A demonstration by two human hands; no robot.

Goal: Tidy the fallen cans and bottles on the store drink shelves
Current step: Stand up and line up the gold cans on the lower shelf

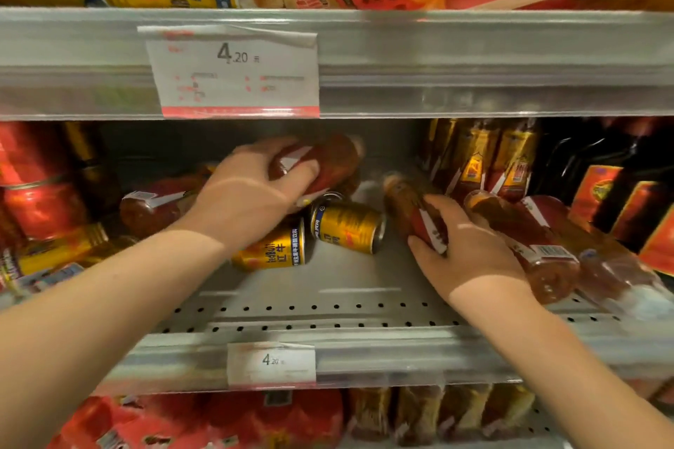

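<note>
Left hand: the left hand point(251, 189) is closed around a red-labelled plastic bottle of brown drink point(321, 164), lifted clear of the shelf floor and tilted, cap end toward the back.
Right hand: the right hand point(470, 251) is wrapped over a second brown plastic bottle with a red-and-white label point(415, 211), which lies on its side in contact with the shelf.
Below the left hand: two short gold metal cans point(346, 226) lie on their sides, touching each other, directly under the lifted bottle.
Right of the right hand: more fallen brown bottles point(529, 233) lie just beside the hand, leaning toward the front lip.
Surface: perforated grey metal shelf point(328, 281), smooth where bare.
Risk 1: the lifted bottle, if lowered carelessly, may strike the cans and set them rolling forward.
Risk 2: pulling the second bottle may disturb the neighbouring fallen bottles, which could roll off the lip.
Risk 3: headroom under the upper shelf rail point(437, 62) looks tight; a bottle stood upright may knock it.
</note>
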